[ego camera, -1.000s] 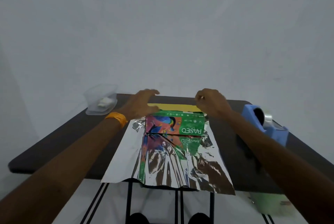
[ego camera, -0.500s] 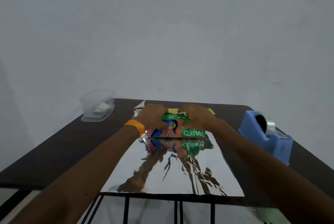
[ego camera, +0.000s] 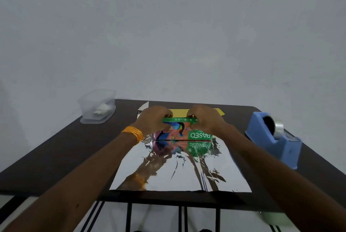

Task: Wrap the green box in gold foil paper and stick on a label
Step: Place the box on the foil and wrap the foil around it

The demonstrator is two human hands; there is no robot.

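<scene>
Desk: the dark rectangular desk (ego camera: 56,156) carries everything. The foil ends just inside its near edge, so a pull toward the person would likely drag the sheet over that edge.
Foil: the large creased foil sheet (ego camera: 168,175) lies silver side up in the middle of the desk. Gold shows only in a strip (ego camera: 178,112) at its far edge. Sliding the box across it could deepen the creases or tear it.
Dispenser: the blue plastic tape dispenser (ego camera: 269,138) sits at the desk's right edge, near the right forearm. A swung elbow might knock it off.
Tub: the clear plastic tub (ego camera: 97,107) stands at the far-left corner, well apart. What the white pieces inside are cannot be told.
Box: the green printed cardboard box (ego camera: 179,132) stands on its long edge on the far half of the foil. It could topple or land skewed.
Hands: the left hand (ego camera: 152,119) and right hand (ego camera: 205,119) each curl round one end of the box. An uneven grip would twist it.
</scene>
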